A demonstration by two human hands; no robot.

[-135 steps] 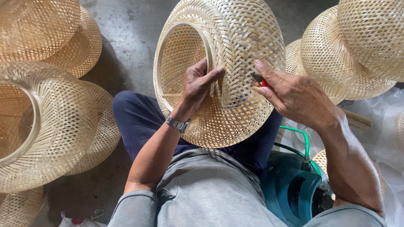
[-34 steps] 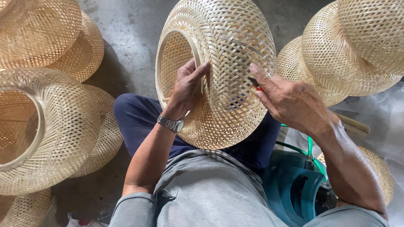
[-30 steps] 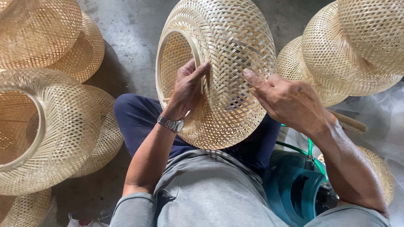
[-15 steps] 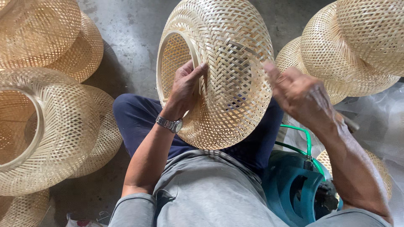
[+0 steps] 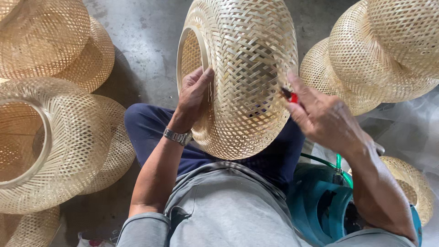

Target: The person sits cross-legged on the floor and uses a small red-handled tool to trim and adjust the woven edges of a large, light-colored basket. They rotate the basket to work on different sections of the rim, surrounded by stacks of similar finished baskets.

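Note:
A round woven bamboo basket point(image 5: 249, 68) stands on its side on my lap, its open rim turned left. My left hand point(image 5: 194, 93) grips that rim, fingers curled over the edge, a metal watch on the wrist. My right hand point(image 5: 320, 116) is against the basket's right side and pinches a small tool with a red handle point(image 5: 291, 96), whose tip touches the weave. The tool's tip is hidden among the strips.
Several similar woven baskets are stacked at the left point(image 5: 50, 137) and at the upper right point(image 5: 384, 55) on a grey concrete floor point(image 5: 146, 41). A teal gas canister with a green hose point(image 5: 320, 206) stands by my right leg.
The basket has been turned a little on my lap. My right hand lifted off the weave about half a second ago and has come back to its right side with the red tool.

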